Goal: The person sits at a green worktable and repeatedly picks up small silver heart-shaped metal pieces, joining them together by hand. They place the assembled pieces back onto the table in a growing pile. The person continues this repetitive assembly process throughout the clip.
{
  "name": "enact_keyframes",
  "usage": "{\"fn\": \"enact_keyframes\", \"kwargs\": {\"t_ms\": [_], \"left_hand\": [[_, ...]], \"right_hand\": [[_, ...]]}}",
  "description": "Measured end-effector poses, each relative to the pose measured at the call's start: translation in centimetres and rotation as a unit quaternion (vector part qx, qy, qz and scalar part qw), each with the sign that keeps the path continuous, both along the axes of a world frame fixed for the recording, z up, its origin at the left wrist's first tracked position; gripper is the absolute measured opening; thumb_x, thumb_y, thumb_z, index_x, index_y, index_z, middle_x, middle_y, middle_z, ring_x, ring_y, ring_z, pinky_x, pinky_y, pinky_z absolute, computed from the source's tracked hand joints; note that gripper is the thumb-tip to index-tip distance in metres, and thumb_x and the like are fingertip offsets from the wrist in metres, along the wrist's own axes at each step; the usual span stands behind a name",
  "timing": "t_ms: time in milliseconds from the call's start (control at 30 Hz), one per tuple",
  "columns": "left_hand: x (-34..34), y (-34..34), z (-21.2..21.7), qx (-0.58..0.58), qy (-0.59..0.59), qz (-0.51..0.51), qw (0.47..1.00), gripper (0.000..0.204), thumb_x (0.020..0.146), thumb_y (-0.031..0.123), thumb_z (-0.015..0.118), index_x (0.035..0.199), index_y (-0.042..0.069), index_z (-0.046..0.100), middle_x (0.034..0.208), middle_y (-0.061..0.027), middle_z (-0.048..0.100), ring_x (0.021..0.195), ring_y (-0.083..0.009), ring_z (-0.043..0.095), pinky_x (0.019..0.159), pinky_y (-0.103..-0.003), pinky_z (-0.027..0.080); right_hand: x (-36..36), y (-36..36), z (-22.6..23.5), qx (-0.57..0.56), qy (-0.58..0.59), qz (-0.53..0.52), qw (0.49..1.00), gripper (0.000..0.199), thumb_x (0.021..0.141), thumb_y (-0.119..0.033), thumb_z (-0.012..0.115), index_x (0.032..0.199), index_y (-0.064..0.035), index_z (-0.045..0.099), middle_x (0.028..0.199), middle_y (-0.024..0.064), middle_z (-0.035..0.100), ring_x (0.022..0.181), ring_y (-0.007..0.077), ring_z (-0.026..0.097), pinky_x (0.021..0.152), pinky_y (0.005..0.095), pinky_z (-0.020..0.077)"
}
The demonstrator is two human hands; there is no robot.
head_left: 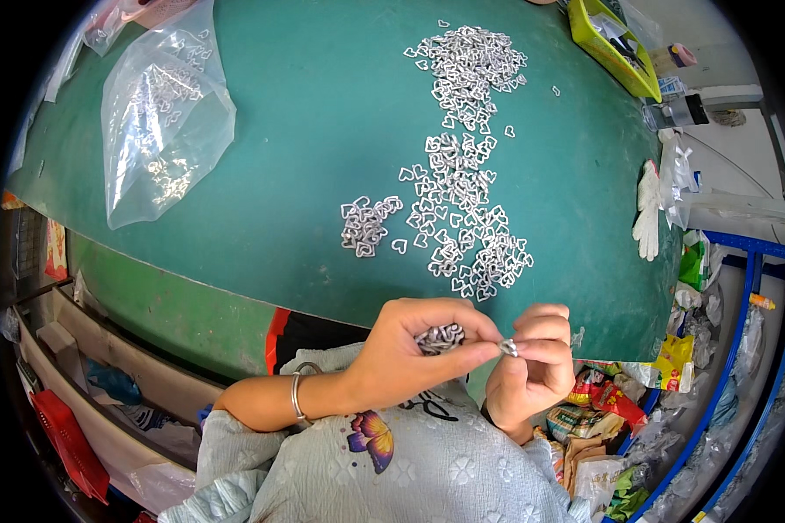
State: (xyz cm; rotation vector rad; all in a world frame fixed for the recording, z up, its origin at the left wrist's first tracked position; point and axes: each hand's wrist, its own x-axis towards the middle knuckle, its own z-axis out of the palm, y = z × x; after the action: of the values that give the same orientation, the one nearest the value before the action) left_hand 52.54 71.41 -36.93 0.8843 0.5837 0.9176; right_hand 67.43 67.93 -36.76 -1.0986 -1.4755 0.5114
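Note:
Small silver heart-shaped metal rings (475, 61) lie in a long loose pile on the green table (305, 113). A smaller cluster of heart rings (364, 228) sits to its left. My left hand (419, 340) is curled around a handful of the rings (440, 338). Its thumb and forefinger pinch a silver piece (508, 348) at their tips. Close beside it, my right hand (535, 362) has its fingers bent around the same small piece. Both hands are in front of my body, just off the table's near edge.
A clear plastic bag (166, 131) holding more heart rings lies at the left. A yellow-green basket (615, 48) stands at the far right, with a white glove (647, 213) nearer. Blue racks (728, 375) with bagged goods flank the right; a wooden trough (122, 392) is at the lower left.

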Motion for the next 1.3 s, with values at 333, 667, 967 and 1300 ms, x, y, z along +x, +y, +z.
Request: {"fn": "enact_keyframes", "kwargs": {"t_ms": [333, 667, 967, 1300], "left_hand": [[0.1, 0.0, 0.0, -0.003, 0.000, 0.000, 1.000, 0.005, 0.077, -0.002, 0.060, 0.081, -0.003, 0.062, 0.072, -0.0056, 0.059, 0.066, -0.0080, 0.051, 0.059, -0.022, 0.039], [0.8, 0.2, -1.0, -0.054, 0.099, 0.037, 0.993, 0.008, 0.079, 0.004, 0.062, 0.084, -0.001, 0.064, 0.079, 0.0000, 0.060, 0.066, -0.0034, 0.048, 0.058, -0.018, 0.040], [0.4, 0.2, -1.9, -0.148, 0.141, 0.005, 0.979, 0.008, 0.081, 0.002, 0.061, 0.087, -0.002, 0.064, 0.075, 0.0012, 0.058, 0.072, -0.0038, 0.049, 0.065, -0.019, 0.040], [1.9, 0.3, -1.9, -0.159, 0.167, -0.002, 0.973, 0.009, 0.081, 0.004, 0.061, 0.087, -0.002, 0.064, 0.084, -0.0017, 0.063, 0.076, -0.0049, 0.052, 0.070, -0.020, 0.042]], "right_hand": [[-0.2, 0.2, 0.0, -0.012, 0.036, 0.002, 0.999, 0.014, 0.071, -0.006, 0.070, 0.078, -0.0017, 0.058, 0.074, 0.0086, 0.057, 0.070, 0.0214, 0.050, 0.063, 0.0308, 0.0413], [4.3, 0.3, -1.7, -0.163, 0.058, -0.173, 0.970, 0.004, 0.075, 0.005, 0.060, 0.078, 0.0026, 0.057, 0.080, 0.0078, 0.056, 0.078, 0.0157, 0.050, 0.072, 0.0260, 0.0397], [12.6, 1.1, -3.4, -0.265, -0.257, -0.329, 0.869, 0.007, 0.075, -0.006, 0.066, 0.079, -0.0017, 0.063, 0.075, 0.0049, 0.058, 0.072, 0.0163, 0.048, 0.069, 0.0298, 0.0375], [8.4, 2.6, -3.5, -0.191, -0.357, -0.175, 0.898, 0.021, 0.068, -0.006, 0.069, 0.088, -0.0070, 0.065, 0.096, 0.0026, 0.055, 0.087, 0.0212, 0.047, 0.076, 0.0326, 0.0319]]}}
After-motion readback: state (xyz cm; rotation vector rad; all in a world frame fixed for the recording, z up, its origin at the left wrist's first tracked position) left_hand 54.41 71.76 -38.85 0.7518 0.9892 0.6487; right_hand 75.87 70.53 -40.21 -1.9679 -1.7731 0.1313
